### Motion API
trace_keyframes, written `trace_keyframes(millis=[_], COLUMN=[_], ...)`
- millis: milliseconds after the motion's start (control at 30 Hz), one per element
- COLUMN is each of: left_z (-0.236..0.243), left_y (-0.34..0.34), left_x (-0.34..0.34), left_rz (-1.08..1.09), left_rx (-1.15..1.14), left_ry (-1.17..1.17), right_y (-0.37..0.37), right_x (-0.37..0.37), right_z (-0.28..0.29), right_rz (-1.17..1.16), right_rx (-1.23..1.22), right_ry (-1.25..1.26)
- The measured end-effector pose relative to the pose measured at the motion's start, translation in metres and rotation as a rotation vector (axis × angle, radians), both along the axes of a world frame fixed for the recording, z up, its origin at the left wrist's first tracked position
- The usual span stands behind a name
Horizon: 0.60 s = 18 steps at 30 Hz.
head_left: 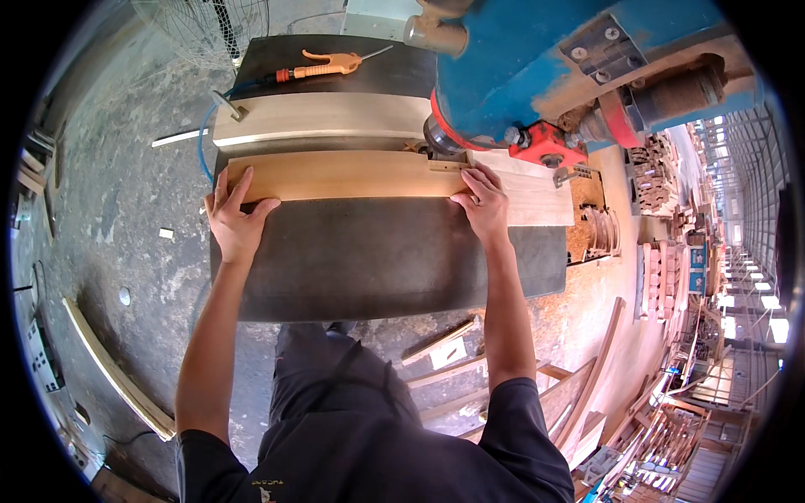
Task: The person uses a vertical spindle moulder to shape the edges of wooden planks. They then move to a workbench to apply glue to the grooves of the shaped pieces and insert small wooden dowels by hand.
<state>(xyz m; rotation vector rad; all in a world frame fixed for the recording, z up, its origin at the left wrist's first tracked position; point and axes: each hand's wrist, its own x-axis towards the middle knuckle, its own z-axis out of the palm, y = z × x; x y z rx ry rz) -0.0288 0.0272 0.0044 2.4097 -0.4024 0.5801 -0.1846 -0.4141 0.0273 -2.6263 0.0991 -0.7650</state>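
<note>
A smooth light-brown wooden board (344, 174) lies flat across a dark machine table (377, 256). Its left end is gripped by my left hand (236, 220), with the thumb on the near edge and the fingers over the top. Close to the other end, my right hand (485, 199) holds the board the same way, thumb and fingers apart around it. Behind the board runs a paler wooden fence (323, 117). Just beyond my right hand, the spindle head (442, 134) of a blue machine (503, 75) hangs low over a small notched area by the board; its cutter is partly hidden.
An orange air blow gun (331, 64) with a blue hose rests at the table's back. A metal clamp (231, 107) sits at the fence's left end. A red bracket (547, 145) juts from the machine. Wood strips (113, 369) lie on the floor, and stacked parts (662, 277) stand at right.
</note>
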Motion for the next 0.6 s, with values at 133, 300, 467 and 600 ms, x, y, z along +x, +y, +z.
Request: trace_keyframes(millis=[133, 300, 467, 600], left_z=[0.003, 0.004, 0.019, 0.020], left_y=[0.007, 0.031, 0.054, 0.067], left_x=[-0.018, -0.059, -0.088, -0.088], left_rz=[-0.008, -0.045, -0.090, -0.089], left_rx=[0.025, 0.095, 0.007, -0.107], left_ry=[0.016, -0.016, 0.111, 0.259], right_y=[0.006, 0.030, 0.053, 0.069], right_x=[-0.013, -0.049, -0.099, -0.113], right_z=[0.002, 0.015, 0.019, 0.020], right_rz=[-0.006, -0.044, -0.078, -0.122], right_rx=[0.004, 0.012, -0.038, -0.101], right_ry=[0.001, 0.041, -0.025, -0.114])
